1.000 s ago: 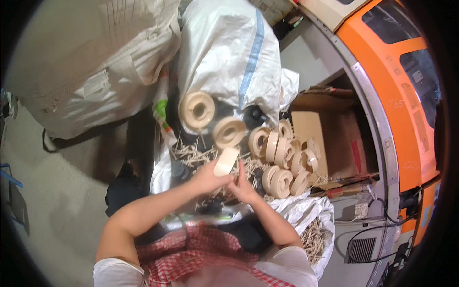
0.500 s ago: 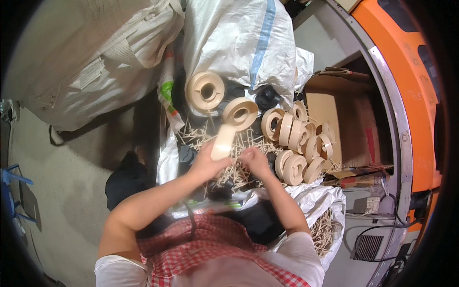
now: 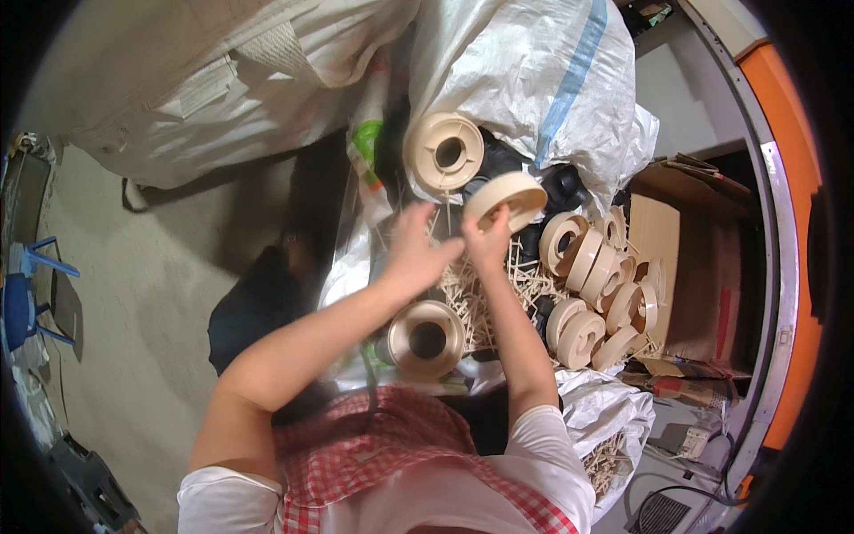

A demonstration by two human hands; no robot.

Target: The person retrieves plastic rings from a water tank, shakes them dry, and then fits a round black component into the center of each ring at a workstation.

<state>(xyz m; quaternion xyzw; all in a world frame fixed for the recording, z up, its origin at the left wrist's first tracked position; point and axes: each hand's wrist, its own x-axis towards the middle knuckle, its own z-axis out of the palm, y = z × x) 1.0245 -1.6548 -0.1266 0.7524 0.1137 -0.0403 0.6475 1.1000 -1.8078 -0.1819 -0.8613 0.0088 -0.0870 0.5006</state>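
Observation:
Fingers pinched on its near rim, my right hand (image 3: 487, 242) holds a tilted cream plastic flanged ring (image 3: 518, 194). My left hand (image 3: 414, 254), slightly blurred, has its fingers apart and holds nothing; it is left of the held ring. Close to my apron lies another cream ring (image 3: 427, 340) with a round hole through its middle. A wider cream ring (image 3: 447, 153) rests beyond my hands. Under and between my hands is a heap of thin cream plastic sprue sticks (image 3: 471, 298).
Several cream rings (image 3: 594, 267) are piled on the right, beside an open cardboard box (image 3: 654, 240). A white woven sack (image 3: 525, 71) with a blue stripe stands at the back, with black parts (image 3: 562, 187) below it. A bag of sticks (image 3: 605, 463) sits lower right.
My left hand has let go of its cream ring, and one now lies near my apron. My right hand has moved forward and taken hold of another ring. The view has shifted.

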